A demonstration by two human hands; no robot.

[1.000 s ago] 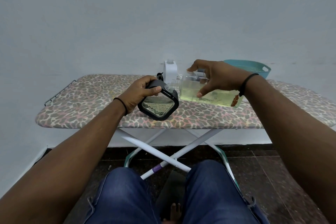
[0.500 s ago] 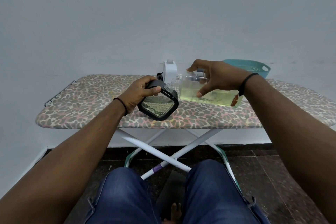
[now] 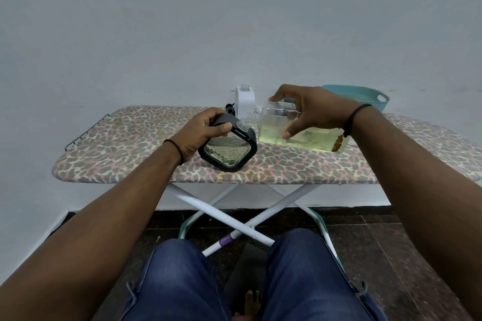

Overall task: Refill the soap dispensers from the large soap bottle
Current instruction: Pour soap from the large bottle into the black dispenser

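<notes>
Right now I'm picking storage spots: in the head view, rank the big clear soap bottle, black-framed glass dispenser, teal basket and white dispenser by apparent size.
1. Large clear bottle of yellow soap
2. Black-framed glass dispenser and teal plastic basket: alike; basket is farther and partly hidden
3. White dispenser, farthest back

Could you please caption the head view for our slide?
Right hand tips soap bottle toward dispenser held by left hand.

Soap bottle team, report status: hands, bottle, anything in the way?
Left hand grips black dispenser, tilted. Right hand holds large soap bottle on its side, mouth beside the dispenser neck. Nothing between them.
</notes>
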